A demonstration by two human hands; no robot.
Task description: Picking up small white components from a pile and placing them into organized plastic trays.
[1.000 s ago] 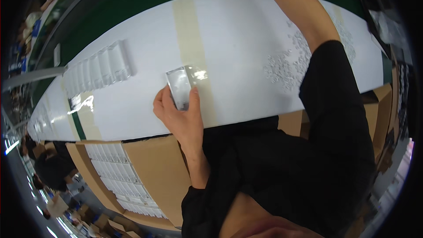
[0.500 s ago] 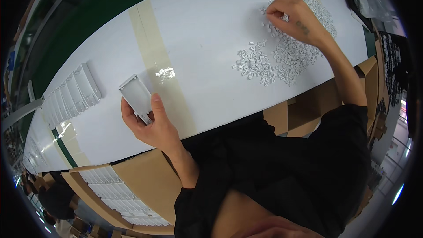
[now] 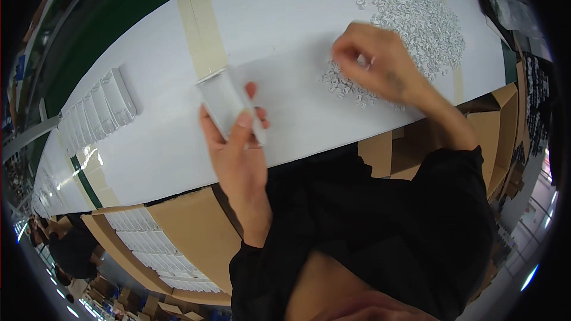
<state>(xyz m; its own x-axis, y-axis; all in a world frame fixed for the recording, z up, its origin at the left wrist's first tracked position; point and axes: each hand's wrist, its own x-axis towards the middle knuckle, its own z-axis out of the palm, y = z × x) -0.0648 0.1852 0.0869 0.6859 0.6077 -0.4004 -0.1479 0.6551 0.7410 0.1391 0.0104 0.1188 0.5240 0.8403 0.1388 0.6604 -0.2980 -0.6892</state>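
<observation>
My left hand grips a shallow white plastic housing, rectangular and open-topped. The thumb presses into its near end while the fingers wrap the sides, and the housing is held above the white table. To the right, my right hand is raised over the table with thumb and fingertips pinched together. Motion smears it, so whatever lies in the pinch cannot be made out. Beneath and beside that hand lies a small cluster of white plastic pieces. A larger heap of the same pieces spreads behind it to the right.
Several similar white housings stand in a row at the table's left. Below the near edge, an open carton holds rows of white housings. Another open cardboard box sits at the right. A person in dark clothes is at far lower left.
My left hand has moved right and slightly up with the housing, turning it. My right hand has come left and nearer, away from the large heap, its fingers still pinched.
</observation>
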